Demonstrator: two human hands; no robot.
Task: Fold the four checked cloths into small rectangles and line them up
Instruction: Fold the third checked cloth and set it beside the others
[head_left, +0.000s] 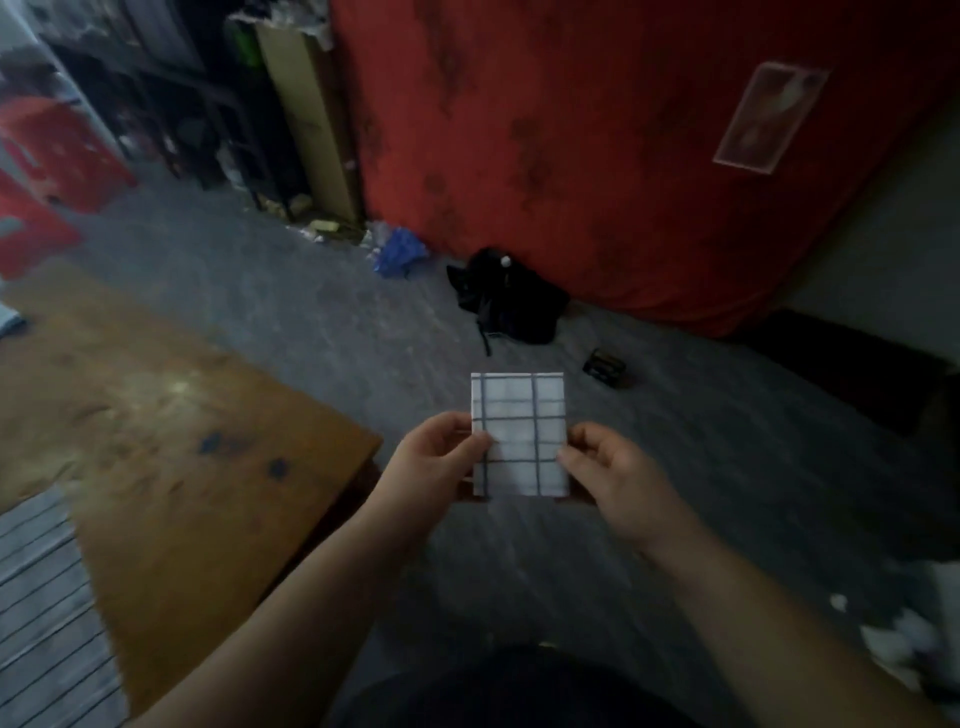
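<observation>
**Two hands hold a folded checked cloth above a grey floor**

The view looks down from the person's head; the picture is dim and somewhat blurred.

At the far left, in the bottom corner, a striped cloth (36, 597) lies flat, its near part over the edge of a wooden table (171, 452). The table's worn brown top fills the left side and its corner points toward the middle of the view.

In the centre, the left hand (436, 457) pinches the left edge of a folded cloth (519, 434), thumb on the front face and fingers behind. The cloth is a small white rectangle with dark grid lines, held upright in the air, off the table and just to the right of the table's corner. The right hand (605, 467) grips the cloth's right edge in the same way, thumb in front, fingers curled behind. Both bare forearms reach up from the bottom of the view.

Beyond the cloth, on the grey floor (727, 467), sit a blue bag (400, 252), a black bag (506, 299) and, further right, a small dark box (604, 366). Behind them hangs a large red drape (597, 145). At the far right bottom lies some crumpled white material (914, 634), too blurred to identify.
</observation>
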